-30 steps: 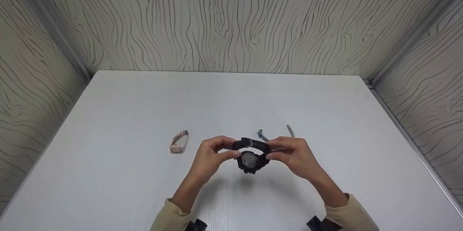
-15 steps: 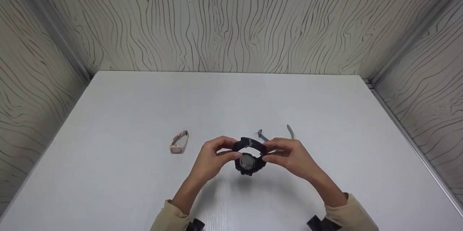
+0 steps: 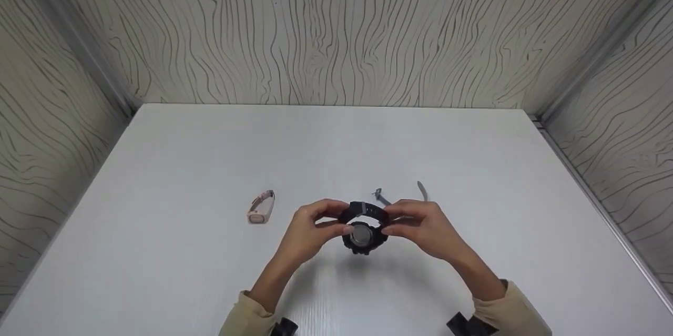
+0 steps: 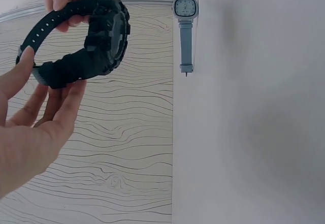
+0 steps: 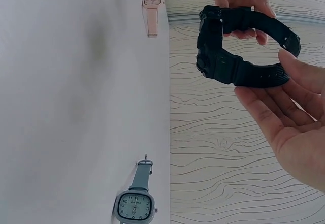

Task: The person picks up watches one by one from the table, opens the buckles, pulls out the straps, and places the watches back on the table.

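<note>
Both hands hold a black wristwatch [image 3: 360,236] up over the table, its strap bent into a loop with the round case at the bottom. My left hand [image 3: 305,233] pinches the left side between thumb and fingers. On the opposite side, my right hand [image 3: 431,228] pinches the strap the same way. In the left wrist view, the left thumb lies on the strap [image 4: 66,69] of the watch near the buckle. Holes show along the strap in that view. From the right wrist, the watch [image 5: 210,46] appears edge-on, with the right fingers [image 5: 259,104] beneath its strap.
A pink watch [image 3: 257,217] lies on the white table [image 3: 173,178], left of the hands. Behind the right hand lies a blue-grey watch [image 5: 134,206], partly hidden in the head view. Wood-patterned walls [image 3: 326,31] enclose the table at the back and sides.
The right hand has shifted slightly left together with the black watch. The strap loop looks a little narrower than a second ago. The other two watches have stayed put.
</note>
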`<act>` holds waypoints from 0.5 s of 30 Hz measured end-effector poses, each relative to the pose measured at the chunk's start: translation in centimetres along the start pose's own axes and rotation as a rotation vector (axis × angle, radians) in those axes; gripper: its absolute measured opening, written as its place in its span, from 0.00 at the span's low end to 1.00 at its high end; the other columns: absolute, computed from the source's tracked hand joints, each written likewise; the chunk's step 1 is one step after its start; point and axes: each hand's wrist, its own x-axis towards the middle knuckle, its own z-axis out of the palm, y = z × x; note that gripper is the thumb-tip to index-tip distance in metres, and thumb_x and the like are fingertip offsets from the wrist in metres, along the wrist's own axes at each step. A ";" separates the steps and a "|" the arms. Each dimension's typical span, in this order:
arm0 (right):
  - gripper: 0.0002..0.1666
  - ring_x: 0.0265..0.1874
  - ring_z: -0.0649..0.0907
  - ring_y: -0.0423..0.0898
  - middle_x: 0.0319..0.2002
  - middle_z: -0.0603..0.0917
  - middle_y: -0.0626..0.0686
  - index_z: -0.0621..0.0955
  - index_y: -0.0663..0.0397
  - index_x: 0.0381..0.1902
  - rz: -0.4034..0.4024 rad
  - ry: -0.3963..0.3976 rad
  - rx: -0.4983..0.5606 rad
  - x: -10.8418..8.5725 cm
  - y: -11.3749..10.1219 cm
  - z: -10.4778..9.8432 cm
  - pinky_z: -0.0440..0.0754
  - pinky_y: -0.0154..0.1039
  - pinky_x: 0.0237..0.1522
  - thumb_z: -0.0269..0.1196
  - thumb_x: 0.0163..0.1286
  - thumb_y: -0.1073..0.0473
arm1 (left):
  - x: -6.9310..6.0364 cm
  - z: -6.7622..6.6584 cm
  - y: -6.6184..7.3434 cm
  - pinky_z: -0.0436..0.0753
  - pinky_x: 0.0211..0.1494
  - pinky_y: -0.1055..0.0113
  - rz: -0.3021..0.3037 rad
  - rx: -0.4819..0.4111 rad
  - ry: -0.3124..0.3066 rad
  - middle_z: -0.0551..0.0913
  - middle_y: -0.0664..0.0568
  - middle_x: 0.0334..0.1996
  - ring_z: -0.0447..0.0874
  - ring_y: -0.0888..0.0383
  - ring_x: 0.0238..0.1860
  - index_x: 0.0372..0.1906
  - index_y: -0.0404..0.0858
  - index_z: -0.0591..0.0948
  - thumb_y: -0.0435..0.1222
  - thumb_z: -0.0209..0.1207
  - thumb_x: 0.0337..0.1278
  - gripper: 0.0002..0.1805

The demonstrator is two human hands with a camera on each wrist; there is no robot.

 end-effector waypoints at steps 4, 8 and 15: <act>0.15 0.35 0.83 0.48 0.35 0.82 0.58 0.81 0.67 0.42 -0.008 0.024 -0.009 -0.1 -0.1 0.0 0.81 0.37 0.38 0.66 0.55 0.67 | 0.0 0.1 0.0 0.76 0.50 0.69 -0.003 -0.005 0.022 0.80 0.48 0.39 0.77 0.54 0.45 0.44 0.34 0.80 0.34 0.66 0.46 0.17; 0.15 0.33 0.84 0.48 0.34 0.83 0.59 0.81 0.68 0.41 -0.050 0.060 -0.015 -0.2 -0.1 0.0 0.82 0.37 0.35 0.66 0.54 0.68 | 0.0 0.2 0.2 0.77 0.49 0.67 0.004 0.006 0.056 0.82 0.50 0.37 0.78 0.55 0.44 0.41 0.35 0.82 0.35 0.67 0.45 0.15; 0.14 0.31 0.84 0.49 0.33 0.83 0.60 0.81 0.70 0.40 -0.097 0.069 0.000 -0.2 0.1 -0.1 0.82 0.36 0.34 0.65 0.54 0.71 | 0.0 0.2 0.2 0.73 0.53 0.58 0.019 0.007 0.080 0.83 0.51 0.34 0.79 0.56 0.42 0.40 0.36 0.83 0.36 0.67 0.45 0.14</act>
